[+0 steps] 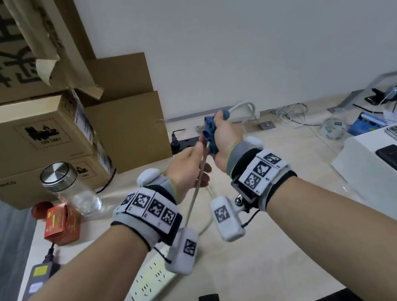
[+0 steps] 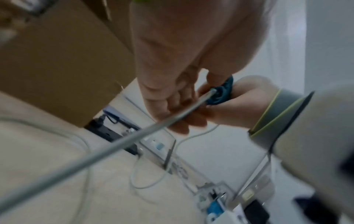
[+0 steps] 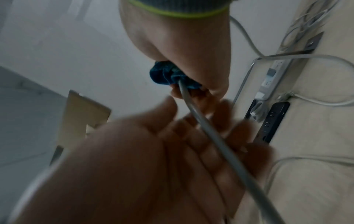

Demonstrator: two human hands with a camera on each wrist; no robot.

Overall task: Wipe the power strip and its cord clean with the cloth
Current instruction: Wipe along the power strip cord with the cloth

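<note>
A white power strip (image 1: 150, 283) lies on the beige table near the front edge, under my left wrist. Its grey cord (image 1: 194, 200) rises from there, taut, up between my hands. My right hand (image 1: 217, 127) grips a bunched blue cloth (image 1: 209, 133) wrapped around the cord (image 3: 201, 121). Past that fist the cord loops on toward the wall. My left hand (image 1: 201, 168) sits just below the cloth (image 2: 222, 92). Its fingers (image 3: 191, 136) lie nearly straight under the cord (image 2: 134, 136), with the thumb apart. Both wrist views are blurred.
Stacked cardboard boxes (image 1: 23, 140) fill the left side, with a lidded glass jar (image 1: 69, 187), a red carton (image 1: 60, 222) and a black adapter (image 1: 38, 274) in front. A black power strip (image 1: 186, 143) and loose cables (image 1: 289, 113) line the wall. A white box with phones (image 1: 389, 173) stands right.
</note>
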